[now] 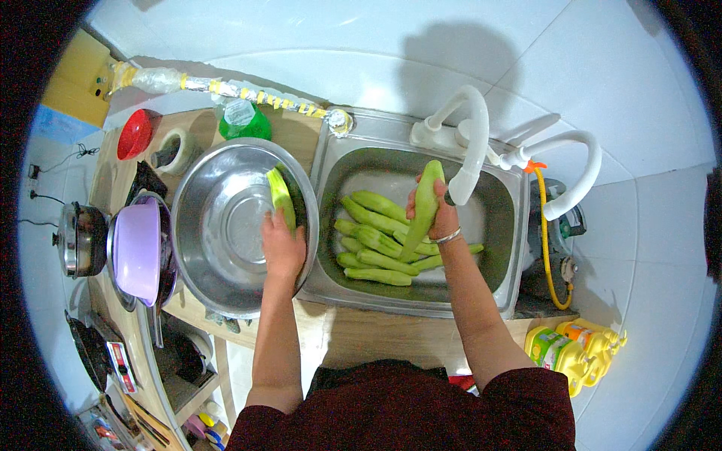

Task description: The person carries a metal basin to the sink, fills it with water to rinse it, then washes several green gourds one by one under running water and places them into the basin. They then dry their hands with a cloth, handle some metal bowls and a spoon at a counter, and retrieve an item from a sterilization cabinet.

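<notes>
My left hand [281, 241] is inside a large stainless steel basin [211, 282], its fingers on the lower end of a long pale green squash [280, 189] that leans along the basin's right side. In my right hand [437, 208], over the sink, is a bigger light green squash [424, 211], held nearly upright. Several more green squashes [379, 242] lie piled in the stainless steel sink [491, 253], left of and below that hand. A white curved faucet [478, 141] arches just right of the held squash. My palms are partly hidden.
A purple basin [137, 253] and a lidded pot [84, 239] stand left of the steel basin. Behind it are a red bowl [134, 135], a tape roll [175, 151] and a green container [245, 121]. Right of the sink are a second white spout [592, 163], a yellow hose [544, 225] and yellow jugs [555, 352].
</notes>
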{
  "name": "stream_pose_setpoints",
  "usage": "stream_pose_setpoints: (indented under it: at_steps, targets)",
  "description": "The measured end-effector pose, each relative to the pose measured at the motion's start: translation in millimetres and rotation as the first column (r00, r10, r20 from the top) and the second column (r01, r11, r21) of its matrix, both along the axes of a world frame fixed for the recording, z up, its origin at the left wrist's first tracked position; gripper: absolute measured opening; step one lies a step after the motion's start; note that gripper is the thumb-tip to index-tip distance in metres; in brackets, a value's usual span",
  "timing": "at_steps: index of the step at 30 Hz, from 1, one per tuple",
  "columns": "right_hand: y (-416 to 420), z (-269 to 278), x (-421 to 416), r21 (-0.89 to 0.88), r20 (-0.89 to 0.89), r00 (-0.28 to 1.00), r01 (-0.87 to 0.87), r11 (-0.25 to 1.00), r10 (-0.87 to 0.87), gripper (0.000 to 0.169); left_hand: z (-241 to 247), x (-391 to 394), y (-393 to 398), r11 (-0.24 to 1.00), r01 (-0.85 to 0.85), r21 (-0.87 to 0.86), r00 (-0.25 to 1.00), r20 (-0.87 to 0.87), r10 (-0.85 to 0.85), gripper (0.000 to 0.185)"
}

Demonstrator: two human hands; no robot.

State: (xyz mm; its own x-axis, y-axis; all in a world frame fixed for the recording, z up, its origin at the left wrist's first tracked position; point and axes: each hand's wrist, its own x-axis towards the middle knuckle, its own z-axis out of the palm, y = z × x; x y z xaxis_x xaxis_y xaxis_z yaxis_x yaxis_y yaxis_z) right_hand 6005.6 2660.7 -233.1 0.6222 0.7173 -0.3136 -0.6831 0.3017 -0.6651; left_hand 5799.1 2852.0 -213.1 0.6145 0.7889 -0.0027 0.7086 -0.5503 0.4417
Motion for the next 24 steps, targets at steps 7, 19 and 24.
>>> stream_pose_setpoints:
  at_steps: [7, 19, 24]
  targets:
    - [3.5, 16.8, -7.2, 0.14, 0.057, 0.997, 0.052, 0.989, -0.06, 0.041, 43.3, 59.7, -89.7, 0.883, 0.463, -0.081, 0.743, 0.578, -0.337, 0.035]
    - [7.8, 12.1, -7.5, 0.386, -0.243, 0.969, 0.147, 0.911, -0.054, 0.019, 15.2, 86.5, -99.0, -0.118, 0.214, -0.97, 0.97, 0.226, -0.091, 0.045]
    - [16.3, 23.2, -20.0, 0.064, 0.091, 0.949, 0.297, 0.953, -0.302, 0.013, -8.7, 84.3, -117.7, 0.543, 0.296, -0.786, 0.949, 0.307, -0.073, 0.045]
